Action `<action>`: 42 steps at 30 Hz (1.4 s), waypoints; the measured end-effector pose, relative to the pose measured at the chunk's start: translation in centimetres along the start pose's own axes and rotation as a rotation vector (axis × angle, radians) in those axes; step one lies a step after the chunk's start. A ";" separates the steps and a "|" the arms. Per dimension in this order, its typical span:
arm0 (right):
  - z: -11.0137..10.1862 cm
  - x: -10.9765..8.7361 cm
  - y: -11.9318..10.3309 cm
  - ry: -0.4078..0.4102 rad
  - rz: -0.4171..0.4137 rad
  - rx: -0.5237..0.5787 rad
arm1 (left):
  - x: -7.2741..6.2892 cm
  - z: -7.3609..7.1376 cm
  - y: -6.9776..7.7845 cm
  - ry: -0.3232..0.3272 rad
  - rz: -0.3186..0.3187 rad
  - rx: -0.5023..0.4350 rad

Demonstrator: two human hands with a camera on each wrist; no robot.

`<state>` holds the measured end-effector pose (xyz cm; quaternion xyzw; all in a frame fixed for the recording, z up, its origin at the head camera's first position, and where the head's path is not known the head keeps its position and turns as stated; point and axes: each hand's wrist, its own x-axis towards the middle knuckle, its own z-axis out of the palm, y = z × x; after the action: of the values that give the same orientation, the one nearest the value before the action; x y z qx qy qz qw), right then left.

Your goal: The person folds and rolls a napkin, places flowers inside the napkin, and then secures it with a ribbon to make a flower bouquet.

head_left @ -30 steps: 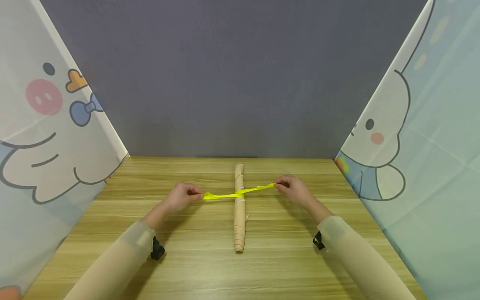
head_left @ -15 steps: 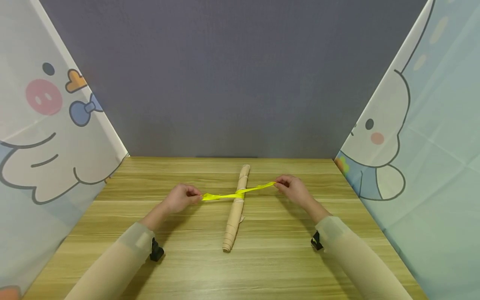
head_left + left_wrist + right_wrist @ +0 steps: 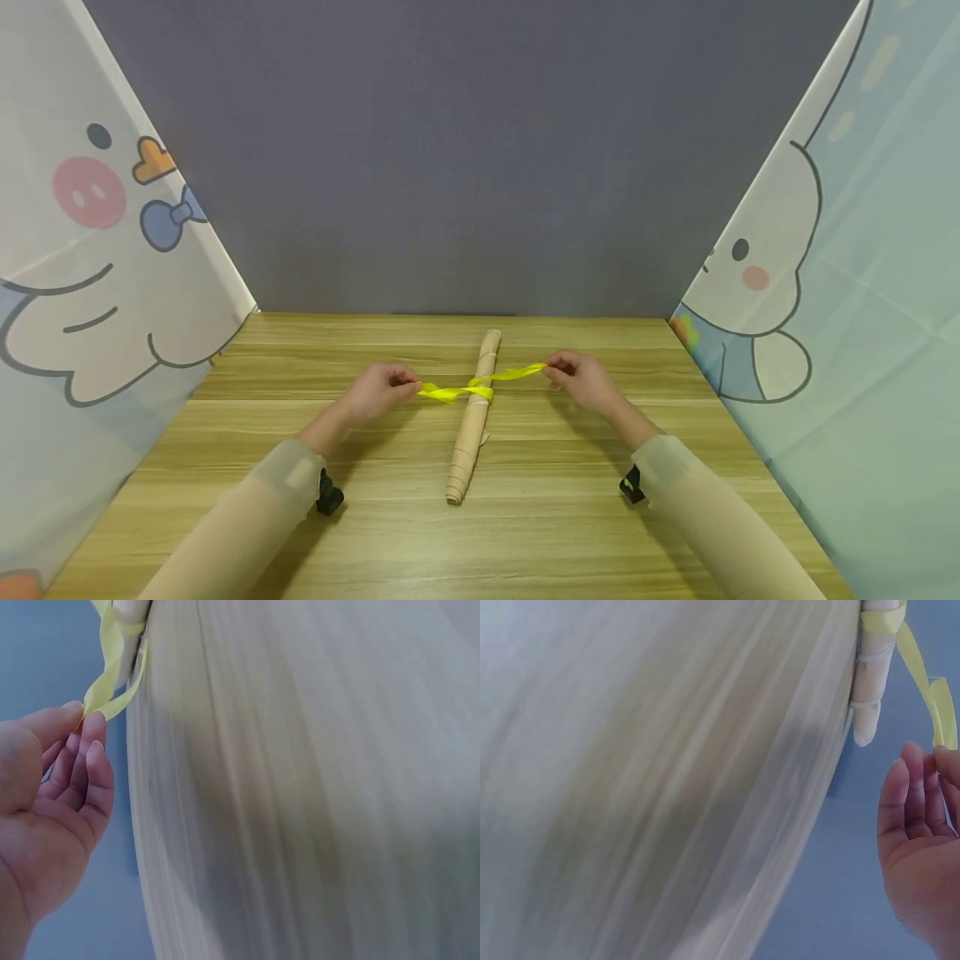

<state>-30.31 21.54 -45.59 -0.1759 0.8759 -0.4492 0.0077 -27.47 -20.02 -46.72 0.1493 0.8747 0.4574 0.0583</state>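
A beige rolled-up sheet lies on the wooden table, its far end leaning a little to the right. Around its middle passes a yellow ribbon, crossed over the roll with one end out to each side. My left hand pinches the left end between thumb and fingertips; the left wrist view shows the ribbon twisted and doubled there. On the other side my right hand pinches the right end. In the right wrist view, thin bands circle the roll beside the ribbon.
The wooden table ends at a dark grey panel behind. Cartoon-printed cloth hangs at the left and the right. Black wrist mounts sit below both sleeves.
The roll has turned, its near end going left and its far end right. My left hand has moved right toward the roll, and the ribbon's left side has gone slack.
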 end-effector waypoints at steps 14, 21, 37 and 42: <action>0.5 0.0 -0.9 -0.019 -0.014 0.062 | 3.1 2.2 3.5 0.042 0.002 -0.082; 0.4 0.0 -1.1 -0.018 0.006 0.069 | 4.9 3.7 4.0 0.026 -0.124 -0.476; 0.2 -0.1 -1.6 -0.022 0.032 0.077 | 6.2 5.6 5.1 0.103 -0.257 -0.849; 0.1 -0.1 -1.6 -0.022 0.029 0.073 | 6.8 6.0 5.1 0.105 -0.199 -0.891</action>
<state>-29.71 20.59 -44.37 -0.1676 0.8613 -0.4787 0.0300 -31.43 -10.41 -45.75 0.0017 0.6044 0.7881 0.1163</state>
